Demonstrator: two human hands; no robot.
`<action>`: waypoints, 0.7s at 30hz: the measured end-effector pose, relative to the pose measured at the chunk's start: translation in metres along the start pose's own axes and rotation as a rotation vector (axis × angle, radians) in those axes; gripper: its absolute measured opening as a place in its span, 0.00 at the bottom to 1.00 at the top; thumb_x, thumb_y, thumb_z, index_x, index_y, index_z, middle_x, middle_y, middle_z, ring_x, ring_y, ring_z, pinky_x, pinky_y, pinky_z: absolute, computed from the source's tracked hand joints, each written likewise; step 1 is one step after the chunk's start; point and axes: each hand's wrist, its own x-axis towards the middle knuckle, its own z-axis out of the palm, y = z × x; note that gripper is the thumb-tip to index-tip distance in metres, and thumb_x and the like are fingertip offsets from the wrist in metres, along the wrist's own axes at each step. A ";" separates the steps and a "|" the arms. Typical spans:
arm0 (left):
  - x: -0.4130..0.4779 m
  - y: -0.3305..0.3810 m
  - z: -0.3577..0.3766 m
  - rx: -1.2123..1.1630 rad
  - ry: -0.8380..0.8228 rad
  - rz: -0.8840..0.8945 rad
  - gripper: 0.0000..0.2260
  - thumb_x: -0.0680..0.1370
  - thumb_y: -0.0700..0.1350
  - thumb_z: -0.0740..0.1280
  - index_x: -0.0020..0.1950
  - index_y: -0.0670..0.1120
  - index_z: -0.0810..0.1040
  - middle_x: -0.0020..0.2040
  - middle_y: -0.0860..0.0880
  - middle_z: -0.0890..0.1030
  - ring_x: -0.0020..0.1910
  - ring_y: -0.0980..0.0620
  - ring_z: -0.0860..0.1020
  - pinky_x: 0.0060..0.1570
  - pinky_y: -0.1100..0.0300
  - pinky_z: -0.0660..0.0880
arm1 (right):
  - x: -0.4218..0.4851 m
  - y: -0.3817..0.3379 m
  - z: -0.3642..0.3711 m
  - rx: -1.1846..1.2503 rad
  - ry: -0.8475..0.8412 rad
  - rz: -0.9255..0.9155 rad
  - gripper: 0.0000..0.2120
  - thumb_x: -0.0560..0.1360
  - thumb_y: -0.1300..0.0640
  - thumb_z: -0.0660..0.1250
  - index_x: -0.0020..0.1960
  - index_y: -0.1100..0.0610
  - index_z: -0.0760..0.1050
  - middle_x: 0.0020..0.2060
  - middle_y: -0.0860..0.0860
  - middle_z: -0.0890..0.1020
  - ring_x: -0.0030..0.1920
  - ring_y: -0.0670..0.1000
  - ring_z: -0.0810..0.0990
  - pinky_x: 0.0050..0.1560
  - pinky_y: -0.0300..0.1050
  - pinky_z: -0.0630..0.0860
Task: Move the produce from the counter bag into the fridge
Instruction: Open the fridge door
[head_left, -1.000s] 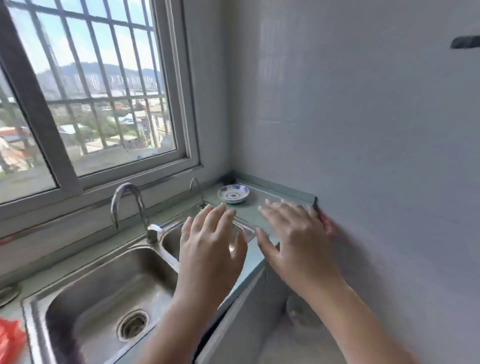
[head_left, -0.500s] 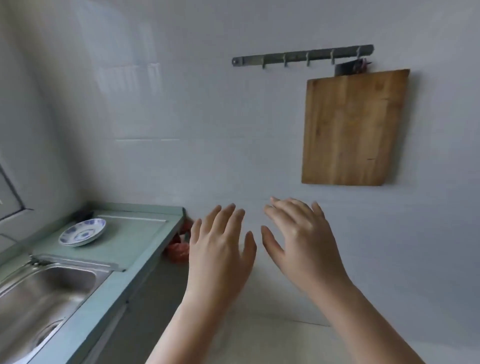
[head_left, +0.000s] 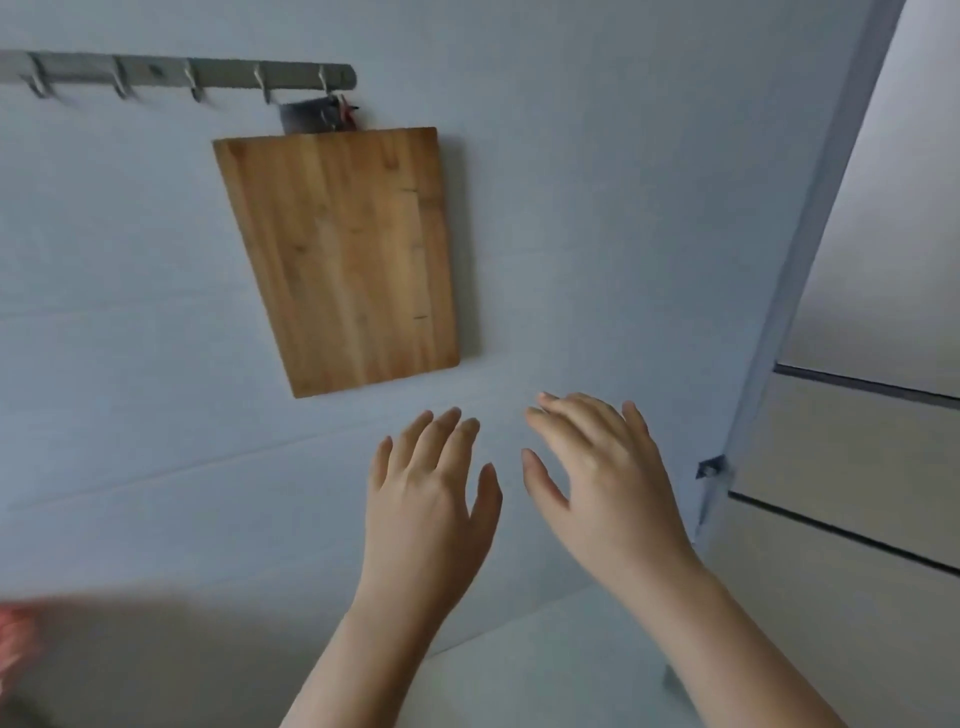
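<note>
My left hand (head_left: 428, 499) and my right hand (head_left: 602, 478) are raised side by side in front of a pale tiled wall, palms down, fingers spread, holding nothing. A blurred patch of red plastic (head_left: 14, 642) shows at the lower left edge; what it is cannot be told. No produce, counter bag or fridge interior is visible. Pale panels with dark seams (head_left: 852, 467) fill the right side beyond a door frame.
A wooden cutting board (head_left: 343, 260) hangs on the wall from a metal hook rail (head_left: 171, 73) at the upper left. A grey door frame (head_left: 800, 270) with a metal latch plate (head_left: 710, 467) runs down the right. Pale floor lies below my arms.
The view has swung right, from the window and sink past the counter end to the wall with the cutting board and the door frame. Both hands stay raised, spread and empty.
</note>
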 end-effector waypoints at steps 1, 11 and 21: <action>0.008 0.002 0.011 -0.024 -0.006 0.023 0.20 0.74 0.51 0.56 0.58 0.43 0.77 0.58 0.44 0.80 0.60 0.43 0.76 0.58 0.43 0.71 | 0.002 0.009 0.002 -0.034 0.004 0.017 0.19 0.73 0.51 0.55 0.51 0.59 0.80 0.51 0.54 0.83 0.52 0.56 0.81 0.54 0.63 0.72; 0.109 0.016 0.109 -0.340 -0.073 0.235 0.19 0.73 0.50 0.57 0.57 0.42 0.78 0.56 0.44 0.81 0.58 0.42 0.77 0.56 0.41 0.73 | 0.042 0.090 0.027 -0.338 0.023 0.234 0.18 0.72 0.51 0.56 0.50 0.60 0.80 0.50 0.54 0.83 0.51 0.56 0.81 0.52 0.61 0.73; 0.158 0.093 0.199 -0.644 -0.209 0.397 0.19 0.73 0.51 0.57 0.57 0.43 0.78 0.55 0.46 0.81 0.55 0.45 0.78 0.57 0.51 0.69 | 0.029 0.169 0.012 -0.578 0.099 0.421 0.17 0.71 0.52 0.57 0.48 0.59 0.81 0.48 0.54 0.84 0.49 0.56 0.82 0.51 0.60 0.74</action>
